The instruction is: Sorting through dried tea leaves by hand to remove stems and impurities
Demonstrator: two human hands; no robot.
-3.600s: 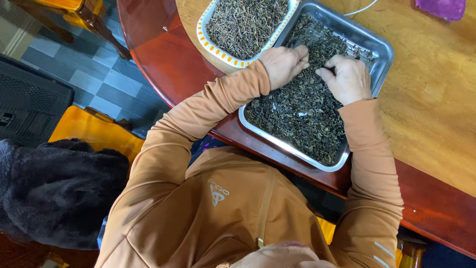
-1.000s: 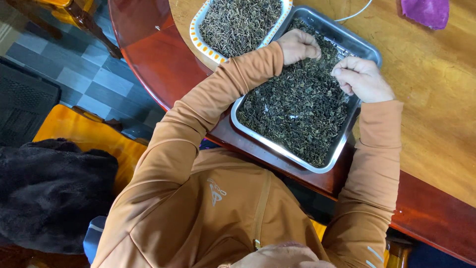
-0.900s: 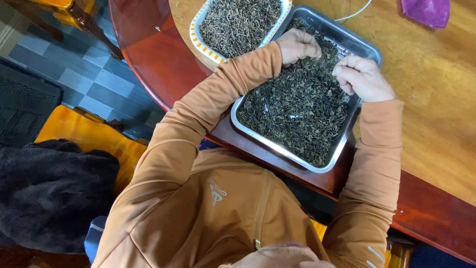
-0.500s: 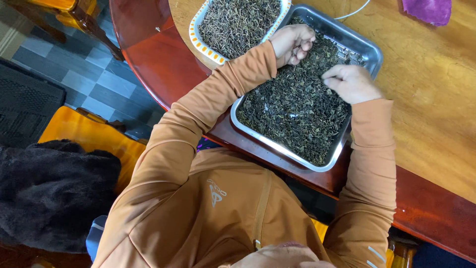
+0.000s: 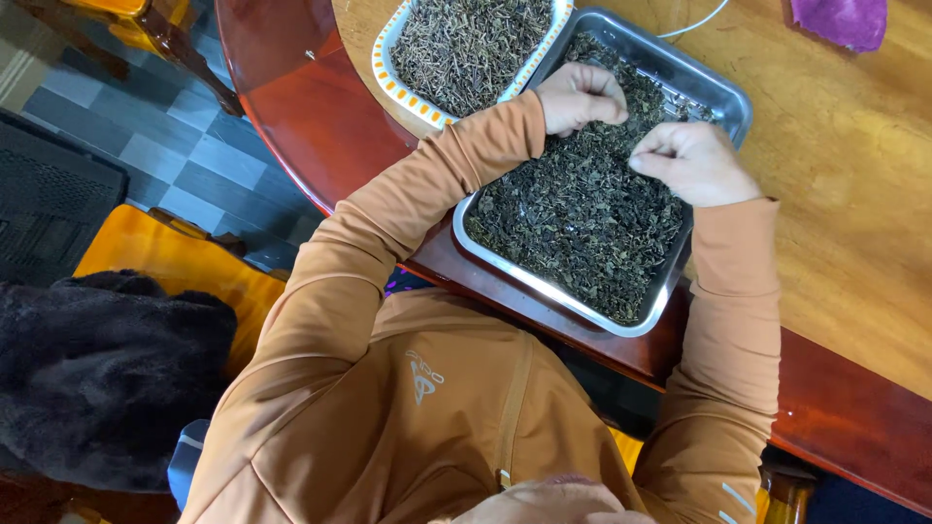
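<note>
Dark dried tea leaves [image 5: 582,209] fill a rectangular shiny metal tray [image 5: 544,281] that lies tilted across the near edge of the round wooden surface [image 5: 835,194], its long axis running from about seven o'clock to one o'clock. The left hand [image 5: 581,97] rests on the leaves at the tray's eleven o'clock end, fingers curled inward into a loose fist; whether leaves are pinched inside it cannot be told. The right hand [image 5: 694,163] sits at the tray's two o'clock side, knuckles up, thumb and fingertips drawn together on the leaves as if pinching a small bit, though what lies between them is too small to tell. The two hands are near each other but apart.

Just beside the tray, at its ten o'clock, stands an oval white dish with an orange-dotted rim [image 5: 388,73], heaped with lighter, thinner brown stems; its rim touches or nearly touches the tray. At one o'clock on the surface lies a purple cloth [image 5: 843,19], well apart from the tray. Both arms wear orange-brown long sleeves [image 5: 408,204]. At eight o'clock, off the surface, a black fluffy garment [image 5: 92,374] lies on a yellow seat [image 5: 165,262].
</note>
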